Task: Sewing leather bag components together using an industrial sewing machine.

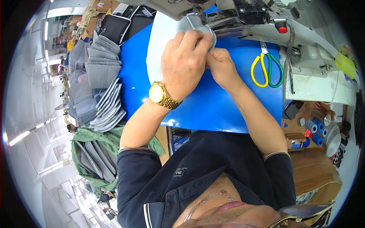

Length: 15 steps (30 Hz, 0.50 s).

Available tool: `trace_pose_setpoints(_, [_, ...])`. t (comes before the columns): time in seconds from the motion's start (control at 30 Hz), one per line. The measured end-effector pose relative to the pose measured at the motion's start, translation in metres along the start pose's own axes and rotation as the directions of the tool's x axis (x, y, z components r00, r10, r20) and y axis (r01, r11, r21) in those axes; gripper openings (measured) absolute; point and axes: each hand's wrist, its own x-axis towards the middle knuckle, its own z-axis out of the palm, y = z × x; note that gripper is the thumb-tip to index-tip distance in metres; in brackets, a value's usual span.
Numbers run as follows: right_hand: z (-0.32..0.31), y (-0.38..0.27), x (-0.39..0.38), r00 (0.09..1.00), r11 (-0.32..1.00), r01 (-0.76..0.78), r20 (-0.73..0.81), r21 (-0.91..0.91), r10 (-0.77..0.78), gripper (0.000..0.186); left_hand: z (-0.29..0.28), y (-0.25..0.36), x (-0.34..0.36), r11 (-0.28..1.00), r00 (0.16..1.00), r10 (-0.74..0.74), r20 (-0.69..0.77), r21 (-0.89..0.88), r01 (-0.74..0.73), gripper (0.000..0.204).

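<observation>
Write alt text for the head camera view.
Both hands, the left hand wearing a gold watch and the right hand, pinch a pale grey fabric piece at a sewing machine on a blue table. Scissors lie right; grey fabric stacks left.

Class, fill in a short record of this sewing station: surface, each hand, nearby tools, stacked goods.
surface: blue mat
left hand: gold watch on wrist, presses grey fabric piece at the sewing machine
right hand: pinches the same piece's edge
tools: yellow-and-green scissors
stacks: grey fabric pieces, left of mat
</observation>
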Motion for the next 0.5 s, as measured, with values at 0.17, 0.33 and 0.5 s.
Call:
trace_pose_setpoints(0.17, [0.003, 0.012, 0.015, 0.997, 0.940, 0.014, -0.067, -0.340, -0.039, 0.036, 0.004, 0.000, 0.001, 0.994, 0.995, -0.103, 0.011, 0.036, 0.103, 0.026])
trace_pose_setpoints(0.33, [-0.002, 0.011, 0.013, 0.995, 0.954, 0.083, -0.036, -0.289, -0.098, 0.037, 0.011, 0.006, 0.003, 0.984, 0.982, -0.173, -0.073, -0.049, 0.169, 0.019])
trace_pose_setpoints(0.5, [-0.014, -0.006, 0.015, 0.999, 0.995, 0.007, 0.045, -0.095, -0.003, 0.035, 0.017, 0.015, 0.015, 0.942, 0.933, -0.330, -0.144, -0.115, 0.316, 0.011])
